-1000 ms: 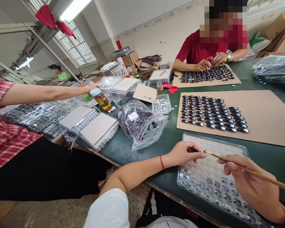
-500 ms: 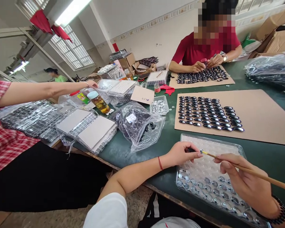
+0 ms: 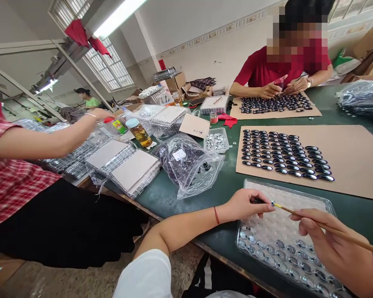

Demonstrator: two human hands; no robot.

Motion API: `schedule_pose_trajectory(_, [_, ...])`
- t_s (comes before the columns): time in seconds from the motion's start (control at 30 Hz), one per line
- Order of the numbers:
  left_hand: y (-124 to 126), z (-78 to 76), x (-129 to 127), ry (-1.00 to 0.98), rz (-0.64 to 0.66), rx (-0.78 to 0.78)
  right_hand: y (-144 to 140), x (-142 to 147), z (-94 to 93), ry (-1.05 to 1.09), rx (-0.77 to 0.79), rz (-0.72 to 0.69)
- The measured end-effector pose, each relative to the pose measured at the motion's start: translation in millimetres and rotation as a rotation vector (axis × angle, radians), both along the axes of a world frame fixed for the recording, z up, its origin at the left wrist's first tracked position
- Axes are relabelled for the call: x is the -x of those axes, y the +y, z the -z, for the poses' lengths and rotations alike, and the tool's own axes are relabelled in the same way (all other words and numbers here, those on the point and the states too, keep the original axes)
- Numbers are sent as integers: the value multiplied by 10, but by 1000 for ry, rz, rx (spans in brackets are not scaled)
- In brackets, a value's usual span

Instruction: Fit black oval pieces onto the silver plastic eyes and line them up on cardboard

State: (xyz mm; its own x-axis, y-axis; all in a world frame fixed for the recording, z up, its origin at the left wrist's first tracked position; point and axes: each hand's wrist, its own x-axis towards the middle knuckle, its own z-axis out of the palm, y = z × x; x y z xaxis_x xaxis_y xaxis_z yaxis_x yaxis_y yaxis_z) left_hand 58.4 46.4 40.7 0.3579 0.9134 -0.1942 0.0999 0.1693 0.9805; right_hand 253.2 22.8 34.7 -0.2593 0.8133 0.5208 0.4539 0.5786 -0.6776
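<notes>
Left hand [image 3: 245, 205] pinched shut on a small dark piece [image 3: 258, 201] over the clear blister tray [image 3: 325, 202]; right hand [image 3: 338, 248] closed around a thin wooden brush [image 3: 326, 227], tip touching the piece; risk judged: a loose pinch could drop it among filled cells; a shaky tip could smear neighbouring cells.

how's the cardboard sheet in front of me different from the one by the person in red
The near cardboard sheet is larger and mostly bare, with dark oval pieces in neat rows on its left part only. The far cardboard sheet is smaller and almost covered by its dark pieces. No hands touch the near sheet; the hands of the person in red work right over the far sheet. Both are plain brown and lie flat on the green table.
</notes>
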Motion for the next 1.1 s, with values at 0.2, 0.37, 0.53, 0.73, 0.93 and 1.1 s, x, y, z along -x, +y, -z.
schedule_pose_trajectory(0.2, [23, -28, 3, 85, 22, -57, 37, 24, -49, 46, 21, -11])
schedule_pose_trajectory(0.37, [83, -45, 9, 281, 35, -140, 51, 65, -150, 41, -13, -35])
schedule_pose_trajectory(0.53, [104, -54, 8, 358, 86, -206, 82, 109, -173, -19, -1, -74])
schedule_pose_trajectory(0.73, [73, -94, -7, 393, 136, -241, 73, 126, -174, -117, -44, -146])
schedule_pose_trajectory(0.93, [77, -90, 3, 404, 160, -204, 67, 127, -171, -94, -52, -211])
schedule_pose_trajectory(1.1, [80, -78, 1, 397, 147, -210, 35, 118, -162, -79, -31, -193])
